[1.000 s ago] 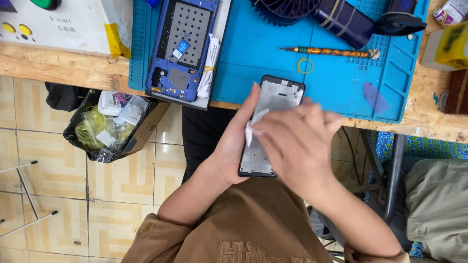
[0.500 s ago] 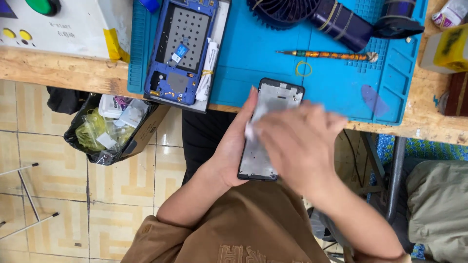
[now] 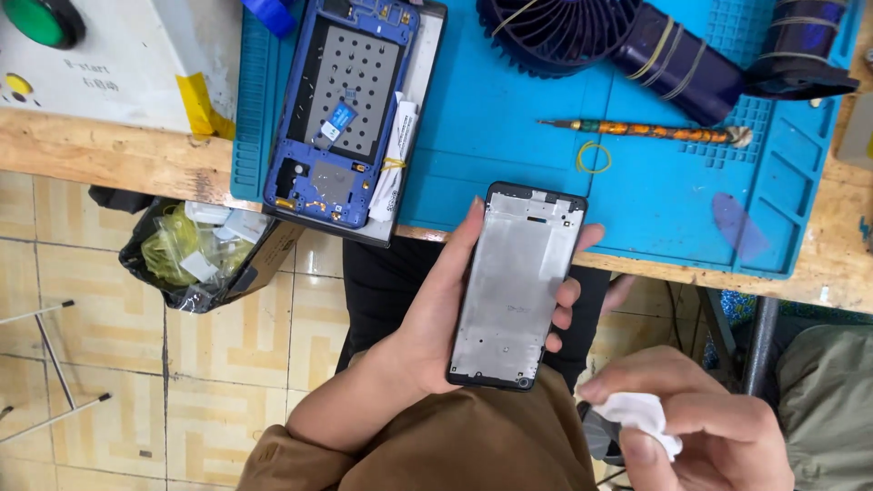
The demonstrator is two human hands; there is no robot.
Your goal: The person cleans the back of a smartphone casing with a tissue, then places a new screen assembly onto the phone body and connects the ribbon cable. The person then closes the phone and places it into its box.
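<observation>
A grey metal phone frame point(image 3: 516, 286) with a black rim is cradled in the left hand point(image 3: 427, 332), thumb along its left edge and fingertips curled round its right edge, held upright over the lap just below the near edge of the wooden bench point(image 3: 109, 155). The right hand point(image 3: 700, 436) is lowered to the bottom right, well apart from the frame, with thumb and fingers pinched on a small crumpled white wipe point(image 3: 641, 416). Judged from how things lie, the wiping of the frame's inner face appears largely done: the flat plate looks matte, even and free of visible smears, though fine residue could not be told at this size; whatever fitting of parts belongs to it is not yet begun, since the frame is bare. The plate is seen as a thin rectangular sheet with rounded corners, small cut-outs near the top and a dull brushed sheen. On the blue silicone mat point(image 3: 655, 200), ribbed and gridded at its edges, a second phone chassis point(image 3: 341, 109) in glossy blue with a perforated grey plate is laid on a dark tray. Further right a slim screwdriver point(image 3: 650, 132) with a mottled orange handle, a yellow rubber band point(image 3: 594, 157) and a dark ribbed fan point(image 3: 555, 32) are set. Beneath the bench a black bag of scraps point(image 3: 195, 255) is hung over tiled floor.
</observation>
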